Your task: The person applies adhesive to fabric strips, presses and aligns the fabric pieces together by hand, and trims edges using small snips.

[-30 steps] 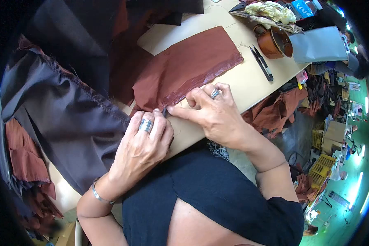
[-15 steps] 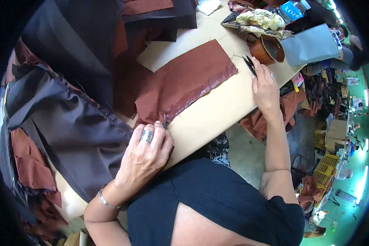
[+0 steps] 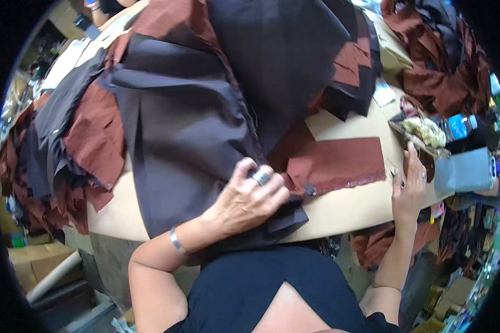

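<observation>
My left hand (image 3: 253,191), with a ring and a bracelet, has its fingers curled on a large dark grey cloth (image 3: 183,111). Part of the cloth hangs below the hand over the table's near edge. Beside those fingertips lies a reddish-brown fabric strip (image 3: 347,158), with a shiny, frayed lower edge. My right hand (image 3: 410,186) is at the right of the table, its fingers stretched out beside a brown mug (image 3: 428,165). A small dark pointed tool (image 3: 393,172) is by its thumb, mostly hidden and blurred.
A cream tabletop (image 3: 344,213) runs beneath the fabric. Brown and dark cloth heaps lie at the left (image 3: 94,133) and far right (image 3: 450,61). A grey-blue box-like object (image 3: 464,171) and a blue-labelled bottle (image 3: 461,126) stand on the right. Another person's arm (image 3: 101,15) shows at the back.
The view has swung left. My left hand has moved onto the dark cloth, which now reaches over the near table edge. My right hand stays near the mug, its fingers stretched.
</observation>
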The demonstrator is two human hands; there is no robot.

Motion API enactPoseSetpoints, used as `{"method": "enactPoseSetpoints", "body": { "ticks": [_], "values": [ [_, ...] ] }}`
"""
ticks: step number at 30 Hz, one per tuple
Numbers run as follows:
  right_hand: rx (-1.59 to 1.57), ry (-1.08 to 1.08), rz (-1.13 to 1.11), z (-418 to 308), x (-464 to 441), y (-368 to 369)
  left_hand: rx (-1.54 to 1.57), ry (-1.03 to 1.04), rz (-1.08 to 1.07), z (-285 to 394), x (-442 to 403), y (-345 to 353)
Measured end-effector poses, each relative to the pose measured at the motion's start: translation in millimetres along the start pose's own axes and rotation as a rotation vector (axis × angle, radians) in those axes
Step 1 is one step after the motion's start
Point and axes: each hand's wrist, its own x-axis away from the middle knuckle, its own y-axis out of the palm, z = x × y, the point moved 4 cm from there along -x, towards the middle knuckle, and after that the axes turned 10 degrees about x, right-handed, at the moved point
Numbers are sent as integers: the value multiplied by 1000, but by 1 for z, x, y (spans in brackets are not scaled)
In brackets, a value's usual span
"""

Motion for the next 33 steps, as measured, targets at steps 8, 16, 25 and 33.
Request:
{"method": "enactPoseSetpoints", "body": {
  "ticks": [8, 16, 25, 33],
  "values": [
    [-423, -745, 395, -197, -152, -32, 49, 85, 88, 28, 9, 5],
    [115, -865, 435, -300, -236, 14, 137, 73, 81, 25, 15, 4],
    [131, -555, 808, -130, -217, -102, -336, -165, -36, -63, 22, -101],
    [-199, -535, 285, -111, -44, 9, -694, -335, -225, -129, 33, -140]
  ]
}}
